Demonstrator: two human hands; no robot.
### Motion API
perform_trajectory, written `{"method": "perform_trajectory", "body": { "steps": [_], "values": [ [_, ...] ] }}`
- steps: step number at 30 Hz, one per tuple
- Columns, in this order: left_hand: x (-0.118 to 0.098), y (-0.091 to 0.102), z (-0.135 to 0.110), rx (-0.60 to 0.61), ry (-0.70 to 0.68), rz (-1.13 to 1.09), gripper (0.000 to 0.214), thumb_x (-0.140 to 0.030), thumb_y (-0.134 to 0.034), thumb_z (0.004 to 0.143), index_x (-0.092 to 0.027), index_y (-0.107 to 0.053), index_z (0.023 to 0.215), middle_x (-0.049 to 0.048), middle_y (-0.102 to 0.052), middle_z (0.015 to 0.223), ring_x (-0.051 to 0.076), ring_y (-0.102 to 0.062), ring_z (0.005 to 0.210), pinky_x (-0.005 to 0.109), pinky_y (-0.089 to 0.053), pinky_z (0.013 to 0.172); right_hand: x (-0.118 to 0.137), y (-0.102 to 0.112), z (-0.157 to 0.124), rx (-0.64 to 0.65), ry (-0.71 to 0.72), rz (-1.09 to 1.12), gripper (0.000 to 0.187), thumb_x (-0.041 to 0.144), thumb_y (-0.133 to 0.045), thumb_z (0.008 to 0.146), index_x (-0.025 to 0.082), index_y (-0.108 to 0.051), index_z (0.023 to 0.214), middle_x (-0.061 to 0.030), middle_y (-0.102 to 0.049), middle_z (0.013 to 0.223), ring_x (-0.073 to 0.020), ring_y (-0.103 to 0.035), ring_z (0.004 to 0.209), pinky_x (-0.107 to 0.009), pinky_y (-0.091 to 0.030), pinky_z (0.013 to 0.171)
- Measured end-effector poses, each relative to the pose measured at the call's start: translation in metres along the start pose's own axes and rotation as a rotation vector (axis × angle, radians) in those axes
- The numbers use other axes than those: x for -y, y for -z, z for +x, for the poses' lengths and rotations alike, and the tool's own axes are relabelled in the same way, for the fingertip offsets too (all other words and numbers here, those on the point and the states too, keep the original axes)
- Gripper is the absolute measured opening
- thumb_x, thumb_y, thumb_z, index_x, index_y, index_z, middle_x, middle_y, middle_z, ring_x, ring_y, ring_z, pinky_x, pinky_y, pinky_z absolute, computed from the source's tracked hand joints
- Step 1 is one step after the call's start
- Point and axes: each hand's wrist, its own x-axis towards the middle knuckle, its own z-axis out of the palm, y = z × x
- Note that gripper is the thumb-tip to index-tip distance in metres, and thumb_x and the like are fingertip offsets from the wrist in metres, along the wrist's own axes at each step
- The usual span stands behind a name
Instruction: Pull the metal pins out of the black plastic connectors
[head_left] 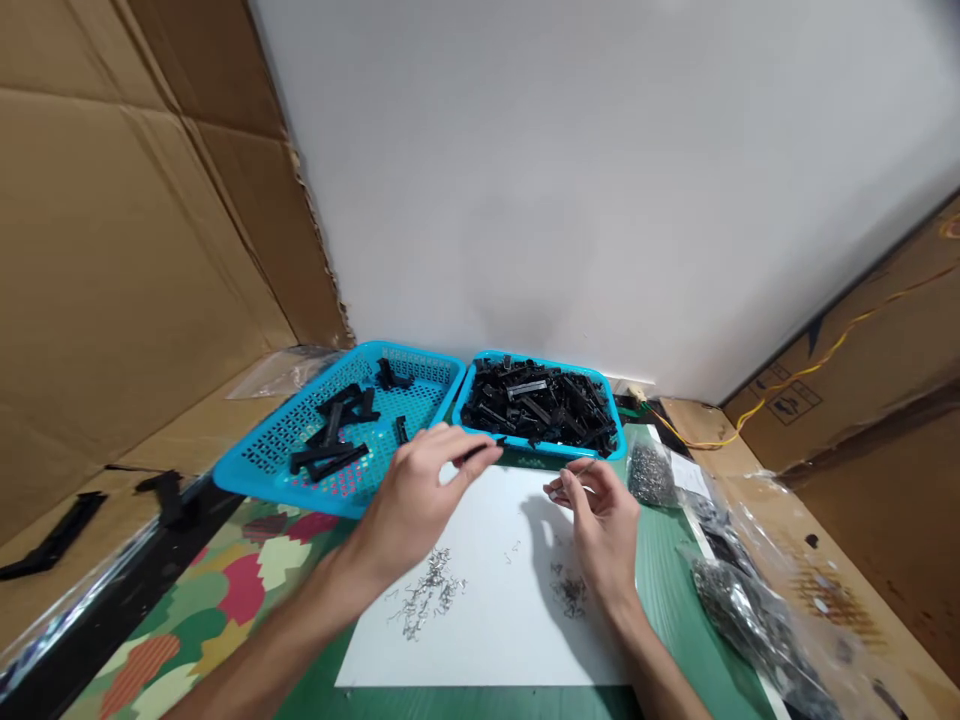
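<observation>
My left hand [420,490] is closed, pinching a small black plastic part [474,453] above the top of a white sheet [495,640]. My right hand [604,515] hovers over the sheet's right side, its thumb and fingers closed around a thin metal piece [583,468] whose shape is mostly hidden. Between the forearms, a pile of small bent metal wire clips [431,595] lies on the left of the sheet. A darker pile of small metal pieces [570,592] sits below my right hand, and a few loose clips [511,551] lie mid-sheet.
A blue basket [255,465] with several black parts stands at the left. Beside it, a blue tray [619,440] is heaped with black parts. Plastic bags of metal pieces [750,615] lie at the right. Cardboard walls flank both sides; a yellow wire [750,415] runs along the right.
</observation>
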Motion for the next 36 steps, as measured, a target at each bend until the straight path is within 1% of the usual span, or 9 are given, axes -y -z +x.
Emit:
{"method": "perform_trajectory", "body": {
  "steps": [3, 6, 9, 12, 17, 21, 25, 31, 36],
  "values": [
    [0.001, 0.015, 0.049, -0.003, 0.166, 0.212, 0.05, -0.05, -0.048, 0.107, -0.018, -0.068, 0.074, 0.0009, -0.062, 0.067, 0.016, -0.052, 0.064, 0.029, -0.034, 0.063, 0.0, 0.003, -0.003, 0.049, 0.01, -0.037, 0.027, 0.046, -0.067, 0.098, 0.02, -0.067, 0.103, -0.0049, -0.077, 0.082, -0.0234, -0.078, 0.076, -0.035, -0.063, 0.074],
    [0.018, 0.016, 0.097, 0.044, 0.267, 0.349, 0.056, -0.047, -0.045, 0.107, -0.02, -0.054, 0.059, 0.0003, -0.047, 0.054, 0.016, -0.045, 0.057, 0.031, -0.027, 0.06, -0.001, 0.005, -0.006, 0.087, 0.032, -0.074, 0.03, 0.048, -0.064, 0.1, 0.019, -0.068, 0.107, -0.0055, -0.077, 0.081, -0.0236, -0.076, 0.074, -0.035, -0.061, 0.073],
    [0.039, 0.005, 0.13, 0.114, 0.32, 0.386, 0.051, -0.047, -0.058, 0.101, -0.021, -0.052, 0.058, 0.0023, -0.049, 0.052, 0.02, -0.052, 0.058, 0.032, -0.03, 0.062, -0.001, 0.008, -0.008, 0.109, 0.052, -0.11, 0.031, 0.048, -0.062, 0.101, 0.02, -0.069, 0.11, -0.0046, -0.076, 0.078, -0.0234, -0.075, 0.071, -0.034, -0.06, 0.07],
    [0.052, -0.008, 0.146, 0.178, 0.36, 0.385, 0.05, -0.053, -0.058, 0.101, -0.02, -0.059, 0.064, 0.0059, -0.057, 0.055, 0.023, -0.06, 0.061, 0.032, -0.036, 0.062, -0.001, 0.013, -0.008, 0.136, 0.063, -0.158, 0.031, 0.049, -0.061, 0.101, 0.02, -0.069, 0.109, -0.0038, -0.075, 0.076, -0.0232, -0.073, 0.07, -0.033, -0.058, 0.069],
    [0.068, -0.004, 0.148, 0.242, 0.377, 0.366, 0.045, -0.054, -0.05, 0.108, -0.014, -0.07, 0.107, 0.0062, -0.074, 0.086, 0.017, -0.068, 0.071, 0.031, -0.054, 0.071, -0.001, 0.017, -0.009, 0.159, 0.067, -0.21, 0.033, 0.051, -0.059, 0.102, 0.021, -0.07, 0.108, -0.0053, -0.075, 0.078, -0.0233, -0.073, 0.071, -0.031, -0.056, 0.065],
    [0.089, 0.029, 0.143, 0.213, 0.442, 0.488, 0.032, -0.039, -0.065, 0.104, -0.015, -0.067, 0.125, 0.0095, -0.07, 0.12, 0.022, -0.071, 0.101, 0.042, -0.062, 0.088, 0.002, 0.017, -0.01, 0.168, 0.081, -0.238, 0.036, 0.054, -0.055, 0.103, 0.021, -0.07, 0.108, -0.0055, -0.073, 0.076, -0.0232, -0.071, 0.068, -0.029, -0.051, 0.055],
    [0.112, 0.065, 0.134, 0.148, 0.501, 0.648, 0.035, -0.036, -0.067, 0.102, -0.017, -0.064, 0.132, 0.012, -0.065, 0.135, 0.027, -0.067, 0.117, 0.049, -0.059, 0.099, 0.003, 0.02, -0.007, 0.17, 0.122, -0.289, 0.035, 0.05, -0.049, 0.106, 0.022, -0.069, 0.112, -0.0028, -0.071, 0.074, -0.0212, -0.067, 0.063, -0.029, -0.048, 0.057],
    [0.134, 0.08, 0.118, 0.192, 0.482, 0.683, 0.024, -0.034, -0.07, 0.1, -0.015, -0.07, 0.115, 0.0089, -0.071, 0.118, 0.024, -0.069, 0.107, 0.044, -0.058, 0.095, 0.001, 0.038, 0.009, 0.199, 0.107, -0.361, 0.032, 0.041, -0.046, 0.105, 0.021, -0.071, 0.109, -0.0013, -0.064, 0.07, -0.0204, -0.059, 0.061, -0.029, -0.042, 0.057],
    [0.129, 0.088, 0.117, 0.015, 0.389, 0.618, 0.013, -0.023, -0.064, 0.093, -0.017, -0.071, 0.084, 0.0096, -0.076, 0.092, 0.027, -0.068, 0.101, 0.034, -0.048, 0.093, 0.005, 0.055, 0.02, 0.359, 0.091, -0.449, 0.033, 0.036, -0.049, 0.101, 0.02, -0.077, 0.101, -0.0019, -0.067, 0.072, -0.0188, -0.052, 0.059, -0.029, -0.037, 0.057]
  ]
}}
